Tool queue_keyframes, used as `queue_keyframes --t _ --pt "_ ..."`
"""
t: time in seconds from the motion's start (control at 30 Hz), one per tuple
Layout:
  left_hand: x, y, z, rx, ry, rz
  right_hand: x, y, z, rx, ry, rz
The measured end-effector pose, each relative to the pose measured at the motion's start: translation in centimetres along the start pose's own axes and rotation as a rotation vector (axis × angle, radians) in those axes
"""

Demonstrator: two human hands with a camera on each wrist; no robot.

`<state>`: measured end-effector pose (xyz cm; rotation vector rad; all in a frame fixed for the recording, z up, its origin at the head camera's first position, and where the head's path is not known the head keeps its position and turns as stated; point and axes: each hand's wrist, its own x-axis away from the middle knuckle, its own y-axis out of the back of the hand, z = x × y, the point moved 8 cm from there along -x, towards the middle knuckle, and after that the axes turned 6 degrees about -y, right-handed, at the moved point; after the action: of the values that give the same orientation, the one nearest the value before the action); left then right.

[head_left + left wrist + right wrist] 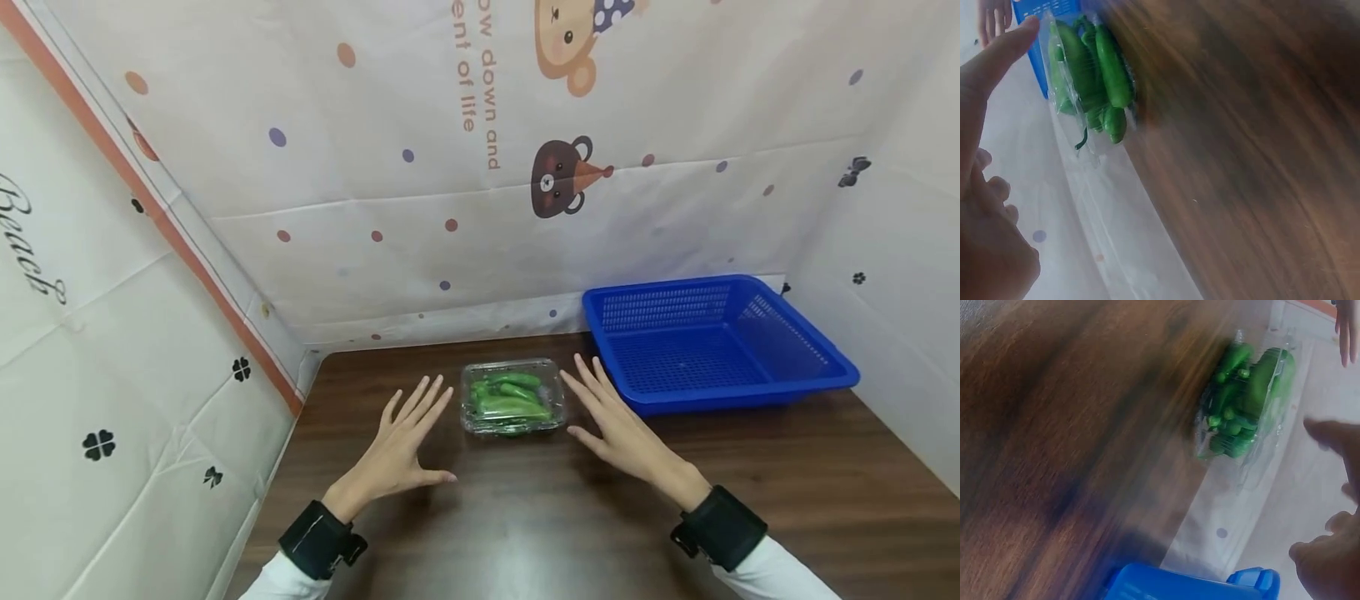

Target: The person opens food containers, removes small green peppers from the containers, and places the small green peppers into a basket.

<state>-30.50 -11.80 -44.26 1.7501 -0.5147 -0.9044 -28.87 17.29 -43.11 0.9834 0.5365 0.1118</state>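
The clear box of green peppers (513, 397) lies between the left hand (405, 446) and right hand (615, 429), both spread flat, holding nothing, about equally near.

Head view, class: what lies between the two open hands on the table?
A clear box of green peppers sits between the left hand and right hand; neither touches it.

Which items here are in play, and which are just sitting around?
In play: clear box of green peppers, left hand and right hand open on either side of it, not touching.
Just there: blue basket, wooden table, printed backdrop.
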Motion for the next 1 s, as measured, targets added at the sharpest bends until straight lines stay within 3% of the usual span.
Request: queue_keyframes --t 0.17,0.37,0.67,1.0 --pt "-0.7 -0.3 0.4 -0.002 -0.022 0.018 -0.2 0.0 -0.3 0.003 0.002 -0.045" --pt "-1.3 -0.3 1.2 -0.008 -0.005 0.023 -0.4 -0.7 -0.7 -0.031 -0.006 -0.026" --pt "-3.1 0.3 0.5 -0.027 -0.074 0.019 -0.4 -0.9 -1.4 -0.079 -0.014 -0.048" --pt "-4.7 -1.2 3.2 -0.009 0.051 0.127 -1.1 -2.7 -2.2 -0.137 -0.084 0.08"
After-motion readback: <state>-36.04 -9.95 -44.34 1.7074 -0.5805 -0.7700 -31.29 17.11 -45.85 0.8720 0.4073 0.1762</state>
